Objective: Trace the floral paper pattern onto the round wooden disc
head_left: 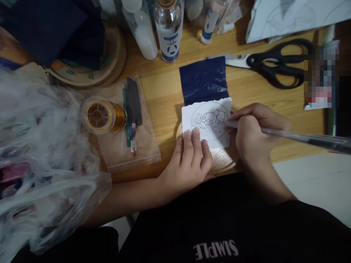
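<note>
My right hand (251, 133) is closed around a pen (298, 137), its tip against the right part of a line drawing. The drawing, a flower pattern inside a circle, is on a small white paper (205, 113). With fingers spread, my left hand (189, 157) presses flat on the paper's lower left. A dark blue carbon-like sheet (204, 78) sticks out beyond the paper's far edge. Under the paper lies a round, pale wooden disc (226, 164) with faint lines on its surface, mostly covered.
Black-handled scissors (271, 62) lie beyond my right hand. Bottles (170, 40) stand at the back. To the left are a spool of golden wire (104, 115), a clear pouch of brushes (148, 146), a crumpled plastic bag (46, 146) and a round wooden tray (117, 62).
</note>
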### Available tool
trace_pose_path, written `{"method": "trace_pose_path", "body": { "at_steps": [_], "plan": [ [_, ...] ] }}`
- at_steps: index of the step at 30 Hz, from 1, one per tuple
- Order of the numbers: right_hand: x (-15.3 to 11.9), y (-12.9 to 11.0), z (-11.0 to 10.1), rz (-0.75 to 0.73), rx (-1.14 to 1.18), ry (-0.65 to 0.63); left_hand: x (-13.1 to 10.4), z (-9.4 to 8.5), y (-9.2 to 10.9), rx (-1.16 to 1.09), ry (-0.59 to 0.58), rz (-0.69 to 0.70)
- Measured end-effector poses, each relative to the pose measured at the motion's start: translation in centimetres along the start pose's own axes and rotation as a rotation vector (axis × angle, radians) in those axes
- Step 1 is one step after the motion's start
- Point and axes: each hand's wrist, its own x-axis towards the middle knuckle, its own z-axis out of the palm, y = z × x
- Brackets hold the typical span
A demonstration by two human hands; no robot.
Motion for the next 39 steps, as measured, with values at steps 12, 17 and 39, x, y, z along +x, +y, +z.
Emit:
{"method": "trace_pose_path", "body": {
  "at_steps": [12, 17, 39],
  "plan": [
    [-0.02, -0.01, 0.33, 0.0, 0.06, 0.091, -0.03, -0.04, -0.04, 0.013, -0.003, -0.005],
    [-0.01, 0.05, 0.25, -0.012, 0.022, 0.058, -0.02, 0.03, 0.01, 0.014, 0.0, 0.0],
    [0.18, -0.08, -0.04, -0.031, -0.002, 0.011, -0.14, -0.15, 0.01, -0.006, -0.02, -0.001]
  ]
}}
